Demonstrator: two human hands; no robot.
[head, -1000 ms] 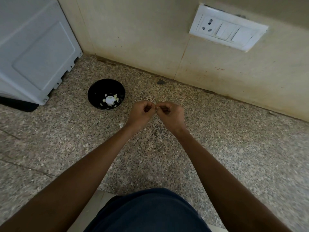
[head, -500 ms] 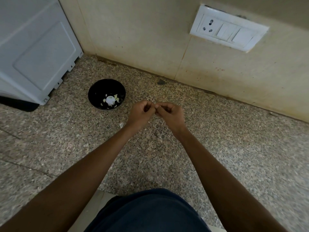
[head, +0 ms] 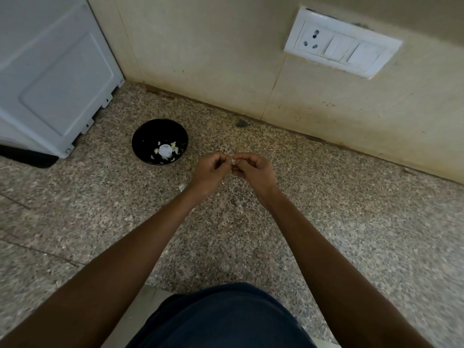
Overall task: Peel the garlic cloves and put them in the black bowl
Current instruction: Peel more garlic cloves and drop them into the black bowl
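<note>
Above speckled counter [head: 326, 222]: clove [head: 233, 162] pinched between left hand [head: 209, 172] and right hand [head: 253, 170], fingertips curled onto it, long axis unclear. Bowl [head: 144, 136] at ten o'clock, nearer left hand.

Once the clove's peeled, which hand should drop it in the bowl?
Probably left. The bowl sits on the counter to the left of both hands, nearest the left hand. The right hand would have to cross over it. Both pinch the clove.
</note>
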